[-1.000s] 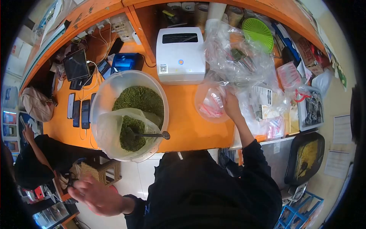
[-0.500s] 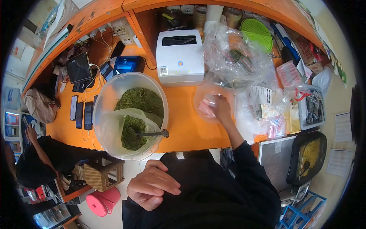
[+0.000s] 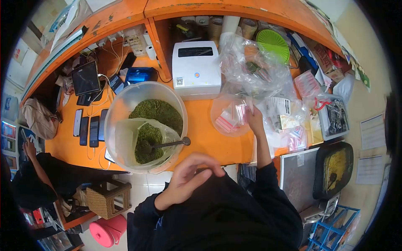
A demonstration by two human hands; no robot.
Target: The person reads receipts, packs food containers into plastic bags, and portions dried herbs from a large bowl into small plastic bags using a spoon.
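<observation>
My right hand (image 3: 255, 120) pinches a small clear zip bag (image 3: 240, 113) with a red-pink strip. It is above the right side of a round translucent bowl (image 3: 218, 109), where more zip bags (image 3: 226, 124) with pink strips lie. My left hand (image 3: 187, 179) hovers in front of my body with nothing in it, fingers loosely bent and thumb apart. Left of centre stands a large translucent tub (image 3: 112, 121) holding dried green herb (image 3: 157, 109). Inside the tub a plastic bag (image 3: 127, 136) also contains herb, and a dark long-handled spoon (image 3: 171, 144) sticks out of it.
A white label printer (image 3: 196, 75) stands behind the tub and bowl. Clear plastic packaging (image 3: 259, 75) and a green slotted lid (image 3: 273, 45) crowd the right side. Several phones (image 3: 94, 130) lie at left. Another person's hand (image 3: 29, 148) holds a phone at far left; a pink bin (image 3: 106, 232) stands below.
My right hand has lifted from inside the bowl to its right side, bringing up a zip bag. My left hand has moved up and right, its fingers now pointing right.
</observation>
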